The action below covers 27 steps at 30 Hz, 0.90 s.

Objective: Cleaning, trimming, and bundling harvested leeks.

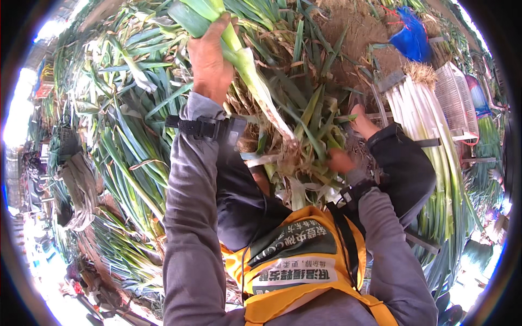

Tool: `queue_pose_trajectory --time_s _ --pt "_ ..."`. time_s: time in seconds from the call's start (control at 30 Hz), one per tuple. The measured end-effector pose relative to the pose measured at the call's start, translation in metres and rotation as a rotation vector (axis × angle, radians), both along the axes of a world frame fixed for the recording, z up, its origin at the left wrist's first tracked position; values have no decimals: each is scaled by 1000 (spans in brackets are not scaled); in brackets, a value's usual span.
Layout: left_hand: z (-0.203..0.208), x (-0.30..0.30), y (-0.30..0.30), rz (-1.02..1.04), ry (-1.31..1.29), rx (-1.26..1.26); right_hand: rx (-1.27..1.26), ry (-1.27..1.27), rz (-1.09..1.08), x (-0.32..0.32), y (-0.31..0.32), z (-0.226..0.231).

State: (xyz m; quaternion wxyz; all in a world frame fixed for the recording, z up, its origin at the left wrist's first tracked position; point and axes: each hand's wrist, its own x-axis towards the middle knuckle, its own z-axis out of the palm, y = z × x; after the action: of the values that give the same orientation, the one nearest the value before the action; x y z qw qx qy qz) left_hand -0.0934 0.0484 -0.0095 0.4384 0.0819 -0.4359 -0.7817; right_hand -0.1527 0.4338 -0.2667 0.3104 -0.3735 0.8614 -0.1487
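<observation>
My left hand (pixel 211 65) is raised ahead of me, its fingers wrapped round the green upper part of a leek (pixel 249 70). The leek slants down to the right, its pale root end low, over a heap of leaf scraps (pixel 293 171) between my legs. My right hand (pixel 341 161) is by that heap, just right of the leek's root end. Motion smears its fingers, so I cannot make out whether it holds anything.
Loose leeks (pixel 133 136) pile up on the left and ahead. To the right, a bundle of cleaned leeks (pixel 427 125) lies on a metal rack (pixel 423 239). Beyond it are a white crate (pixel 454 98) and a blue bag (pixel 410 35). My bent knees flank the scraps.
</observation>
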Motion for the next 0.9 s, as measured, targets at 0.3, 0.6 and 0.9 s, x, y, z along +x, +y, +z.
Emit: queue_pose_trajectory --time_s 0.3,0.6,0.9 --pt "-20 -6 5 -127 -6 36 -889 348 83 6 -193 220" --pt "-15 -6 5 -271 1 189 -955 267 -138 -3 -233 218" --pt "-32 -16 -3 -569 -124 213 -979 -729 -139 -39 -213 251"
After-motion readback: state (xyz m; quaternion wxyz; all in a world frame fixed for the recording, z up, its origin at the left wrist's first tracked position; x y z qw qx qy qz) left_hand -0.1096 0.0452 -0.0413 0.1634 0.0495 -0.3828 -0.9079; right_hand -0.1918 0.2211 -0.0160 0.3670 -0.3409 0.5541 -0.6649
